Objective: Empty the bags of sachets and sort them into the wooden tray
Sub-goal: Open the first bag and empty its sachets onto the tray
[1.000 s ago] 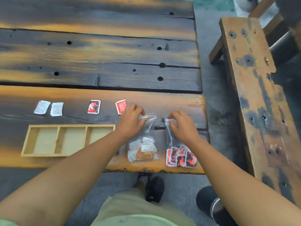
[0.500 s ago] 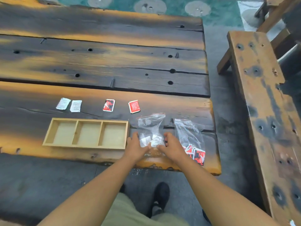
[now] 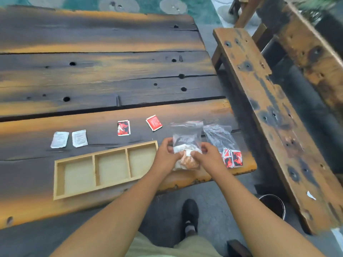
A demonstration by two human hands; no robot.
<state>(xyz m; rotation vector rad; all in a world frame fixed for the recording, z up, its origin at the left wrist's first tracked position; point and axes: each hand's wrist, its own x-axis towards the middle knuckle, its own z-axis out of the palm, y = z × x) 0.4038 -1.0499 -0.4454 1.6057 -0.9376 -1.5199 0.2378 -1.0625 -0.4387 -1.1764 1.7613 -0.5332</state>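
Note:
My left hand (image 3: 165, 155) and my right hand (image 3: 208, 155) both grip the lower part of a clear zip bag (image 3: 187, 139) holding white and brown sachets, lifted upright near the table's front edge. A second clear bag (image 3: 220, 140) with red-and-black sachets lies flat just to the right. The wooden tray (image 3: 74, 160) with three compartments sits to the left, all three bare. Behind it lie two white sachets (image 3: 69, 139), a red-and-black sachet (image 3: 123, 128) and a red sachet (image 3: 153, 123).
The dark plank table (image 3: 104, 76) stretches far back. A wooden bench (image 3: 278, 115) runs along the right side. A dark bucket (image 3: 272, 204) stands on the floor below it, and my shoe (image 3: 189, 212) is under the table edge.
Both hands left the bag tops and came together on the white-sachet bag's lower part, then raised it upright. The camera view shifted, so the table appears lower and tilted.

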